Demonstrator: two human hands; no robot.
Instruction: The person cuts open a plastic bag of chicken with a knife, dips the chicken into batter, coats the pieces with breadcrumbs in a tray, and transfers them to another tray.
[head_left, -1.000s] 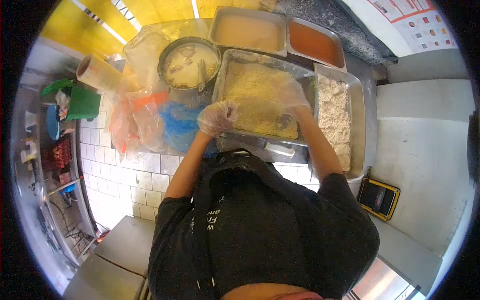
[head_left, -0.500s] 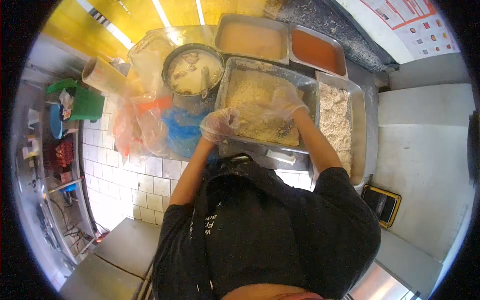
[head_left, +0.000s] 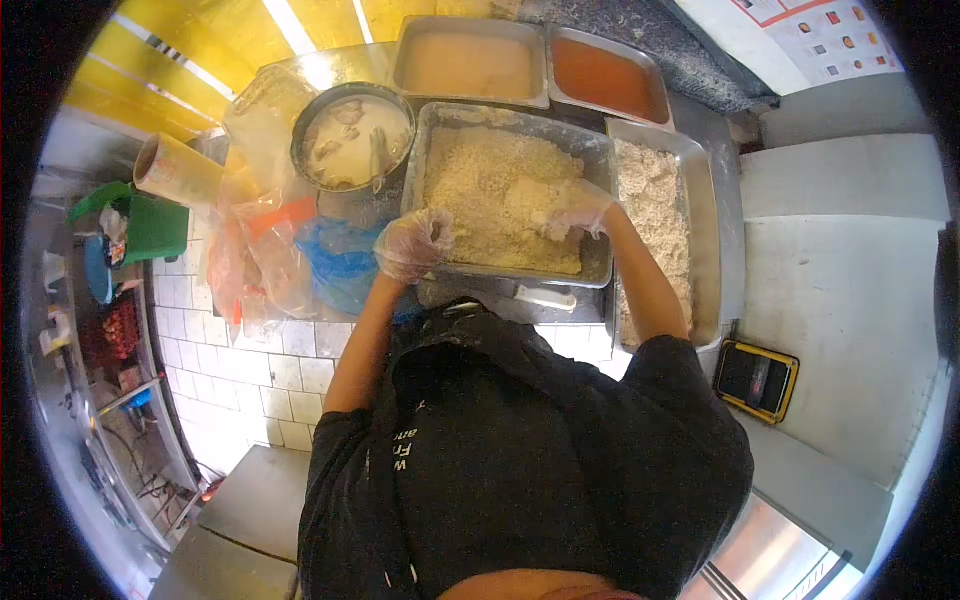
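A deep metal tray (head_left: 613, 250) of pale yellow breading (head_left: 485, 175) lies in front of me. My left hand (head_left: 415, 245), in a clear plastic glove, is at the tray's near left corner. Its fingers are curled closed over the rim, and what lies inside them is hidden. Over the right half of the breading is my right hand (head_left: 580, 208), gloved too, with the fingertips down in the crumbs. Pale lumps of breading lie around those fingertips, which hide whether anything is held. A white-handled utensil (head_left: 545, 297) rests just below the tray's near edge.
Left of the tray stands a round pan (head_left: 300, 150) of milky liquid with pieces and tongs (head_left: 379, 155). Behind are trays of beige liquid (head_left: 470, 65) and orange-red liquid (head_left: 610, 80). A flour-mix tray (head_left: 708, 240) is at right. Blue plastic bags (head_left: 345, 262) lie left.
My right hand has shifted slightly toward me within the breading, and its outline is clearer. My left hand keeps its place at the tray corner. The whole view has swung a little.
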